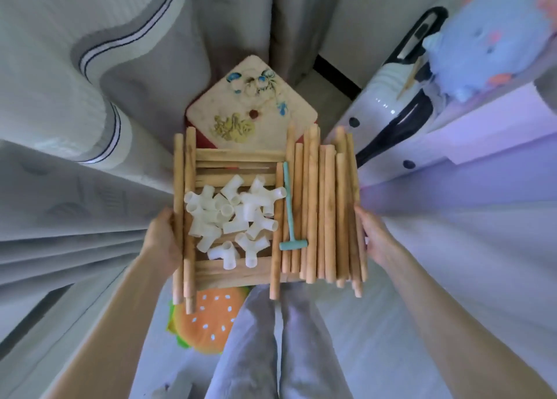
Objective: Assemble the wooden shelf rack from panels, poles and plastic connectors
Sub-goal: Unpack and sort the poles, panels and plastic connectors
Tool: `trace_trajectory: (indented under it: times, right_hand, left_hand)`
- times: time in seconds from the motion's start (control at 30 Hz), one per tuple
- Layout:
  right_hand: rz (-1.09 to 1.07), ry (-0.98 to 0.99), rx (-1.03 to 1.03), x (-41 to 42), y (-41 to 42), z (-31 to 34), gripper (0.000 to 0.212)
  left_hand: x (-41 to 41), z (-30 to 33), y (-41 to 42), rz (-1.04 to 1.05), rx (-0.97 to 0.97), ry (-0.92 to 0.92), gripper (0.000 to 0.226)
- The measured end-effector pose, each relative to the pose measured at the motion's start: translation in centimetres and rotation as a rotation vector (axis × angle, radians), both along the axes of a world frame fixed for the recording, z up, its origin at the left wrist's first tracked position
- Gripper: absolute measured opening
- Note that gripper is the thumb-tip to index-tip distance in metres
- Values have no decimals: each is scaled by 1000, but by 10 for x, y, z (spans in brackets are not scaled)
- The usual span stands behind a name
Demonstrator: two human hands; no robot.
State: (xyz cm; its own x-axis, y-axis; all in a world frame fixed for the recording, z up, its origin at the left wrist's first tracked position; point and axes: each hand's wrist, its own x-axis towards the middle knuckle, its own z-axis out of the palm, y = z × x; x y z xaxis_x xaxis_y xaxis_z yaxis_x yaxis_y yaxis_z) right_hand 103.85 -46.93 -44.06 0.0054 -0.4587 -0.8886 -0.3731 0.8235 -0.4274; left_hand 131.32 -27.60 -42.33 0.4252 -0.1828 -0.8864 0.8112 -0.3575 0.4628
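Observation:
I carry a slatted wooden panel (235,270) flat in front of me, above my legs. My left hand (161,239) grips its left edge and my right hand (376,239) grips its right edge. Several white plastic connectors (233,214) lie heaped on the panel's middle. Two wooden poles (185,217) lie along the left side. Several more poles (327,211) are stacked along the right side. A small teal plastic mallet (290,214) rests between the connectors and the right-hand poles, head toward me.
A low stool with a painted white top (253,106) stands just beyond the load. A burger-shaped cushion (208,320) lies on the floor below. A mattress (84,67) stands at left, a suitcase (391,121) and a blue plush toy (488,42) at right.

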Motion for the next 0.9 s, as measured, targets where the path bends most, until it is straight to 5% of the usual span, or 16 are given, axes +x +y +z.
trace_trajectory:
  times: [0.57, 0.9]
  right_hand:
    - [-411, 1, 66, -213, 189, 3, 48]
    - [-879, 86, 54, -336, 304, -6, 51]
  left_hand:
    - [-148, 23, 41, -497, -42, 43, 30]
    - [-285, -1, 15, -848, -21, 131, 27]
